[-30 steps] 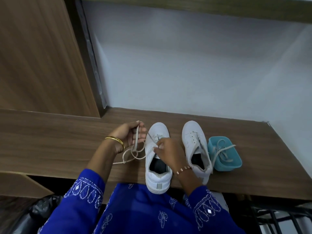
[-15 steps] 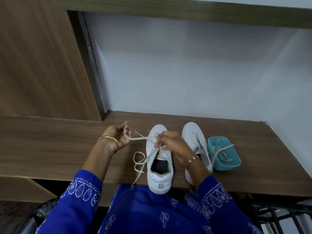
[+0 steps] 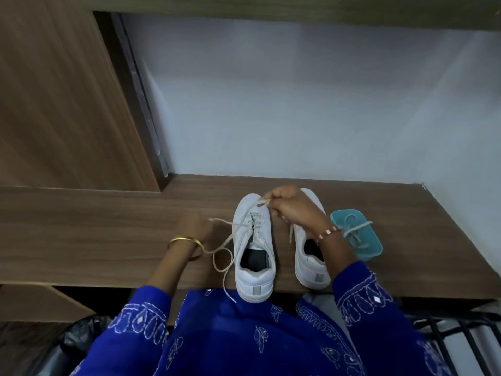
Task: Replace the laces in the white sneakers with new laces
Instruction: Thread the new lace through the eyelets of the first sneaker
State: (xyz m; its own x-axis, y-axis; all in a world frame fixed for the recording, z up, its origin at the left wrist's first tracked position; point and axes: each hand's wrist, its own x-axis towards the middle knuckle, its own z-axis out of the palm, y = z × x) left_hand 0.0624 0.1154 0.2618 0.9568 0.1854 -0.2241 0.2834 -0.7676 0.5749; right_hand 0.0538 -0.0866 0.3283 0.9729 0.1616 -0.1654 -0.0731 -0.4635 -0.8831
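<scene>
wooden shelf (image 3: 108, 226) holds sneakers; right hand (image 3: 291, 210) and left hand (image 3: 193, 227) each pinch lace (image 3: 225, 251) ends apart, tensioning it between them.

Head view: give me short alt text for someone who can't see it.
A person's hands pull a lace through the left of two white sneakers on a wooden shelf: left hand holds one end, right hand pinches the other above the toe. A teal tray holds another lace.

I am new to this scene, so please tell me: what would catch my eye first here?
First, the two hands working a pale lace across the left white sneaker at the shelf's front edge: the left hand pulls one end sideways, the right hand pinches the other above the toe. Beside the right sneaker, a teal tray holds another lace.
</scene>
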